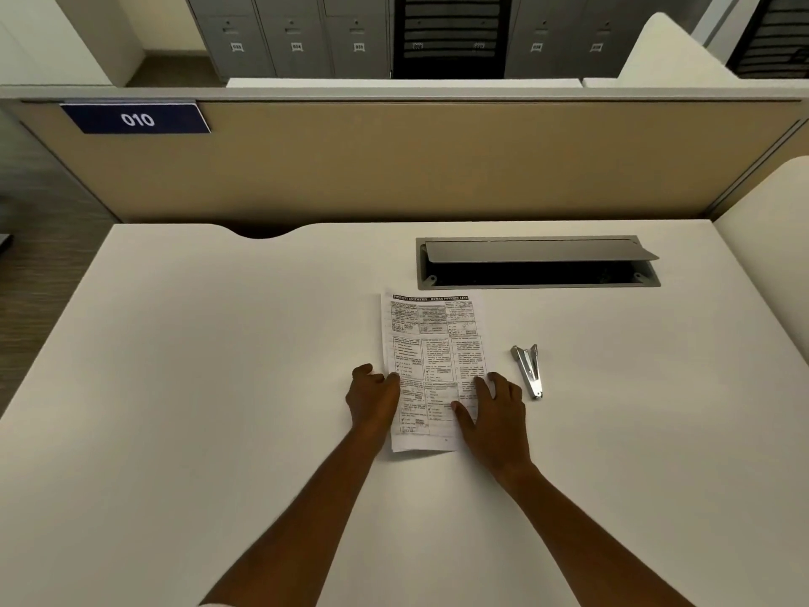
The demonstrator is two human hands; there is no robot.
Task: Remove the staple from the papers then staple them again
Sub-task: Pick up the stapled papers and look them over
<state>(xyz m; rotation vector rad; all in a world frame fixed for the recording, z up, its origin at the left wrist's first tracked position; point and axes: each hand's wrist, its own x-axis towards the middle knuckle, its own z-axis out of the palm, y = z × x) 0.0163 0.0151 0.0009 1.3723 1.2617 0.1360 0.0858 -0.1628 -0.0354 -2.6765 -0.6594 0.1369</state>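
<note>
Sign (135, 119) reading "010", white on dark blue, is seen far left on the beige partition. Below it a white desk (210, 387) is spread across the whole view.

Left hand (372, 398) is parked at the left edge of the papers (433, 339), fingers bent, thumb tip touching the sheet. Whether that edge is actually pinched can't be told, tbh.

The papers are laid flat near the desk's middle, portrait, tilted a little, with the top end away from the person. The top sheet is white and packed with small black print in boxed columns under a dark header bar. The text is too blurred to be read, and the staple is too small to be made out.

Right hand (494, 409) is pressed flat on the lower right part of the sheet, fingers straight and spread, nothing gripped.

Just right of that, a silver stapler (528, 370) is left lying on the desk, gaping in a V, touched by nothing.

Beyond it a grey hatch (538, 249) is sunk into the desk, lid propped up.
</note>
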